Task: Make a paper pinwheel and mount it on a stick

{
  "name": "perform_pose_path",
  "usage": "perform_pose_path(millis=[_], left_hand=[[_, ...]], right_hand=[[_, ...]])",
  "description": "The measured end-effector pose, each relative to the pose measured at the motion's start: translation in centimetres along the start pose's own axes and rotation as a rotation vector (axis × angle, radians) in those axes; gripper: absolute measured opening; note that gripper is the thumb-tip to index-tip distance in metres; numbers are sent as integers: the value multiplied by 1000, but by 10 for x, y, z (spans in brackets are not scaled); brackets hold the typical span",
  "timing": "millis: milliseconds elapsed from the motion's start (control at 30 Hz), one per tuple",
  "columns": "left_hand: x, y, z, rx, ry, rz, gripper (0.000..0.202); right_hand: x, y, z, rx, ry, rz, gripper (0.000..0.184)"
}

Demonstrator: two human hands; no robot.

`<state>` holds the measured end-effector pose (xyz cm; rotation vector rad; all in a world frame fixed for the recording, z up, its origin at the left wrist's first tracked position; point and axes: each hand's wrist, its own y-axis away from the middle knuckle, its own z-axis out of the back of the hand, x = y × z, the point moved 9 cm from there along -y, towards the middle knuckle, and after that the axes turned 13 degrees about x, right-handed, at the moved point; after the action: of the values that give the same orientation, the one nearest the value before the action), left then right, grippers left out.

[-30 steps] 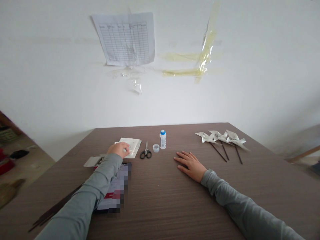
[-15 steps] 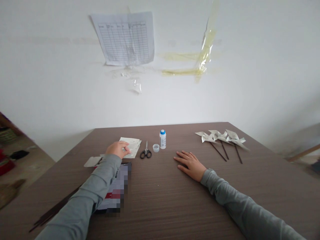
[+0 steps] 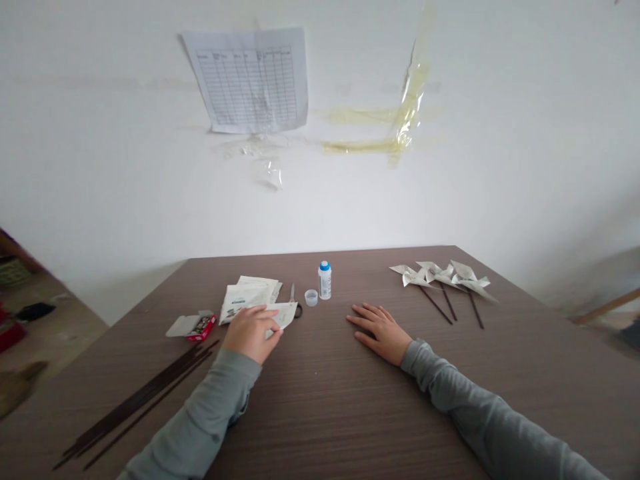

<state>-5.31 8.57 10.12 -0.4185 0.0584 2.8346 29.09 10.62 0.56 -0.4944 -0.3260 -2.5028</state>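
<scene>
My left hand [image 3: 249, 332] is closed on a printed paper square [image 3: 281, 313] and holds it just above the brown table [image 3: 325, 393], near a small stack of similar paper sheets [image 3: 250, 291]. My right hand [image 3: 381, 326] lies flat on the table with its fingers spread and holds nothing. The paper partly hides a pair of scissors [image 3: 295, 305]. A small white glue bottle with a blue top [image 3: 325, 280] and its loose cap [image 3: 311, 297] stand just beyond the hands.
Three paper pinwheels on dark sticks [image 3: 445, 279] lie at the far right. Several long dark sticks [image 3: 140, 400] lie at the left front, beside a small open red box [image 3: 195, 325]. A printed chart [image 3: 250, 77] and old tape hang on the white wall.
My left hand has drawn a paper square off the stack toward me and to the right. The dark booklet under my left forearm is no longer in view. The right hand stays put.
</scene>
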Motion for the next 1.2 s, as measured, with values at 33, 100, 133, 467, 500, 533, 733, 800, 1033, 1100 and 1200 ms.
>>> perform_pose_path(millis=[33,100,133,467,500,533,733,800,1033,1100,1200], left_hand=[[-10,5,-9,28,-3,0,21],[-28,13,-24,70,1,-14,22],[-36,17,-32,84,3,-28,22],[-61,18,-70,77,-31,-56,39],[-55,17,-77,71,-64,-22,46],[-48,15,-84,67,-94,3,52],[-35,15,-131,117,-139,-4,69],[-46,16,-136,113,-119,-31,67],[-92,7,-147,74,-137,-124,68],[-99,3,-149,78,-111,-182,70],[-103,-4,-151,99,-88,-239,75]], right_hand=[[0,0,0,-1,3,-1,59],[0,1,1,-3,8,-4,59],[0,1,1,-5,9,-4,59],[-3,0,-1,-22,8,-7,59],[-2,0,0,-24,5,-2,58],[-2,0,0,-25,1,4,58],[-2,0,1,-20,7,-13,57],[-1,1,2,-28,9,-18,56],[4,7,6,-82,-19,1,57],[7,8,8,-122,-33,39,58],[19,8,6,-184,-47,150,63]])
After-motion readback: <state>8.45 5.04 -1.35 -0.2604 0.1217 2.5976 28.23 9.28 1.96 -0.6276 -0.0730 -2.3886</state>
